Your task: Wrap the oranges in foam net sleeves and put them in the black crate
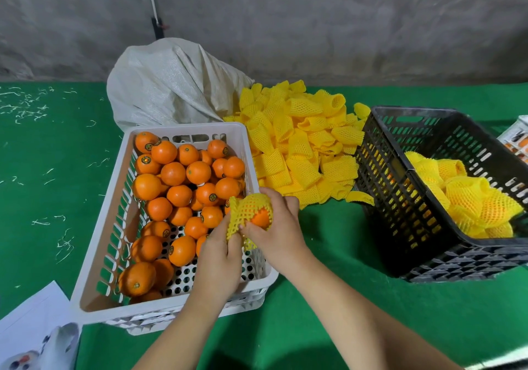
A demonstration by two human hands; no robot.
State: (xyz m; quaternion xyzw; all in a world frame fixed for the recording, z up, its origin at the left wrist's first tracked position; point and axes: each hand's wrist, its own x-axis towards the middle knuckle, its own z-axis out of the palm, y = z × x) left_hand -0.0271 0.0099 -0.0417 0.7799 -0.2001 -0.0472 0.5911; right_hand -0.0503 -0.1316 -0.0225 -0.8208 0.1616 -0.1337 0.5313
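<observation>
I note the tabletop (51, 146) at 9 o'clock carries a green, matt, felt-like cloth. The white crate (200, 131) at 7 o'clock looks like smooth moulded plastic, perforated. The oranges (173, 173) in it have glossy, finely pitted peel with small shiny stickers. The foam net sleeves (300, 152) at 12 o'clock are soft, matt yellow foam mesh. The black crate (400, 192) at 3 o'clock is plastic lattice with a slight sheen. The sack (171, 83) behind is coarse woven plastic. The wall (314, 26) looks like rough grey concrete.
</observation>
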